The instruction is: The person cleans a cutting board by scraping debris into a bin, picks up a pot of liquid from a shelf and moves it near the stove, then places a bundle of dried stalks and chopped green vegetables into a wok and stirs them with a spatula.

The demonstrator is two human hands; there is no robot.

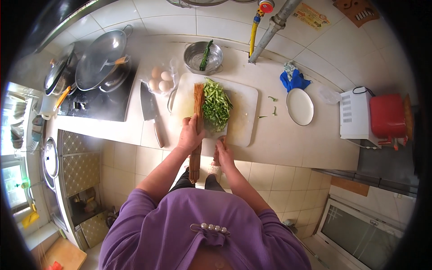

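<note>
My left hand (191, 134) grips a bamboo wok brush (199, 98), its bristle end against the left side of a heap of chopped green vegetables (216, 106). The heap sits on a white cutting board (244, 111). My right hand (224, 153) is closed around a brown handle (217, 159) at the board's near edge. A flat grey blade appears to run from it beneath the vegetables, mostly hidden by them. Left of the board lies a kitchen knife (148, 104) with a wooden handle.
Several eggs (164, 86) in a plastic bag sit behind the knife. A steel pot (203, 67) holds a long green vegetable (206, 55). To the right are an oval plate (300, 107), a blue cloth (293, 81) and vegetable scraps (274, 110). A wok (101, 60) stands on the left stove.
</note>
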